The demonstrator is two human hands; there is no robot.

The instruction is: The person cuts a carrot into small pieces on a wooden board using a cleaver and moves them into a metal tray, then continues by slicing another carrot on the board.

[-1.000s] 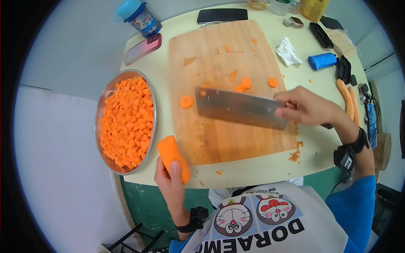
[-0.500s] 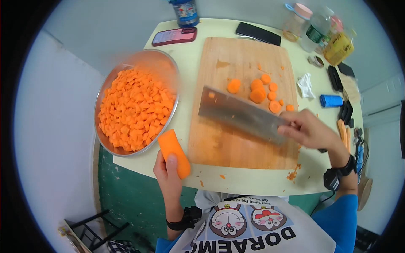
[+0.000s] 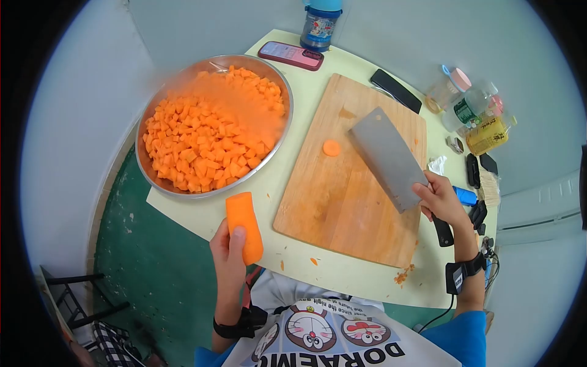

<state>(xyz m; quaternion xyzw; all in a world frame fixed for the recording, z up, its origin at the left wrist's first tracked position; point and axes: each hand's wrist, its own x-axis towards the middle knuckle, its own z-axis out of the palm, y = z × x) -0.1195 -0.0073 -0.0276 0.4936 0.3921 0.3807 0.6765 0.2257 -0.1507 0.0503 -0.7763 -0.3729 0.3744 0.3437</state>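
My left hand point(image 3: 227, 249) is closed around a thick peeled carrot piece point(image 3: 244, 223) in front of the table's near edge, below the bowl. My right hand point(image 3: 441, 199) grips a cleaver point(image 3: 386, 158), its broad blade slanting over the wooden cutting board point(image 3: 348, 211). One round carrot slice point(image 3: 331, 147) lies on the board, left of the blade. The other slices do not show; the blade covers that part of the board. To the left, a large metal bowl point(image 3: 289, 116) holds a heap of diced carrot point(image 3: 195, 137), partly blurred by a smear in the view.
At the back are a phone in a red case point(image 3: 291, 55), a blue flask point(image 3: 319, 27) and a black phone point(image 3: 396, 89). Bottles point(image 3: 468, 109), crumpled foil point(image 3: 436, 165) and small black items line the right side. Carrot scraps point(image 3: 403, 275) lie by the near edge.
The view has turned, shifting the board rightward. The cleaver has swung to a steeper slant over the board's right part, and the cluster of slices no longer shows. My left hand still holds the carrot.
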